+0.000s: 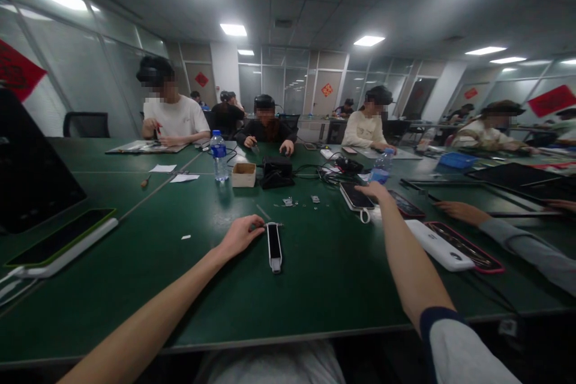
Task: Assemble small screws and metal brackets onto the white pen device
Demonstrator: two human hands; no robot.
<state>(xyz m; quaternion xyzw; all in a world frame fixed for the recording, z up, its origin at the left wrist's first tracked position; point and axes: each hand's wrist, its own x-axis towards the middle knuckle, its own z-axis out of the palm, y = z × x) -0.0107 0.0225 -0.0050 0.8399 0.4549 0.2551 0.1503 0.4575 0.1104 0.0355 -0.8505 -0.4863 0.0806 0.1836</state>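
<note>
My left hand (243, 234) rests on the green table with its fingers curled and pinched together. Its fingertips meet the top end of a slim white device with a long black face (274, 243); whether something small is between them, I cannot make out. A thin clear strip (263, 212) lies just beyond them. My right hand (374, 191) reaches forward, fingers stretched out over the screen of a phone (357, 197) that lies on a white block with a loop strap. Several small metal parts (288, 201) lie between the two hands, farther back.
A small open box (243, 175) and a water bottle (219, 156) stand behind my left hand. Right of my right arm lie a white power bank (438, 245) and a red-rimmed tray (465, 246). A neighbour's hand (463, 213) rests by a black frame. Several people sit opposite.
</note>
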